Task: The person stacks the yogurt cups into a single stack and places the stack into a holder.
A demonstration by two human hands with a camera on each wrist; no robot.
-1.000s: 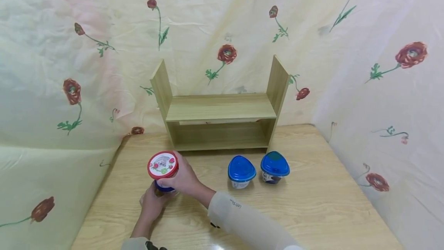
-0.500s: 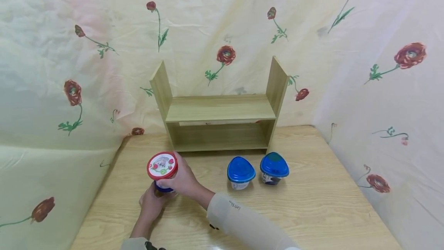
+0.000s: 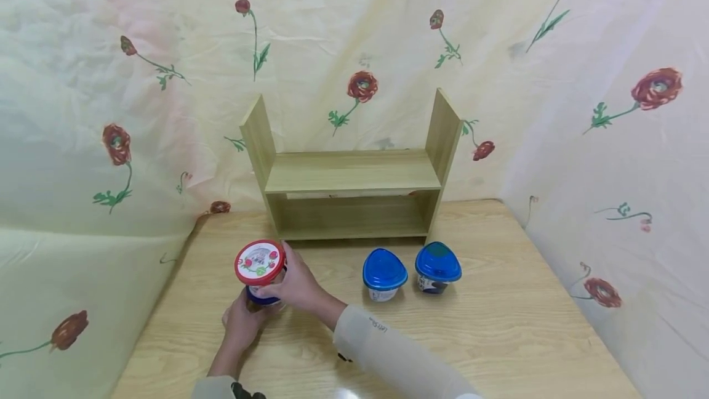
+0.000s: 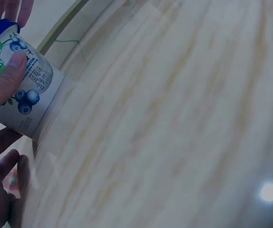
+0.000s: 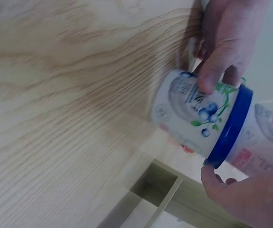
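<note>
Two yogurt tubs are stacked one on the other at the table's left side. My left hand (image 3: 242, 324) grips the lower one, a white blueberry yogurt tub (image 5: 189, 111) with a dark blue lid. In the left wrist view, the thumb lies across the label of that blueberry tub (image 4: 29, 107), whose base is at the tabletop. On top sits a red-lidded yogurt tub (image 3: 259, 262) with berries printed on its lid. My right hand (image 3: 299, 285) holds this upper tub from its right side, with fingertips by the blue lid (image 5: 229, 126) below.
To the right stand two tubs with rounded triangular blue lids, the nearer-left tub (image 3: 384, 271) and the dark-labelled tub (image 3: 439, 262). Behind them is a two-tier wooden shelf (image 3: 353, 170) with upright side panels. Flower-printed cloth (image 3: 310, 36) hangs around the wooden table (image 3: 498, 325).
</note>
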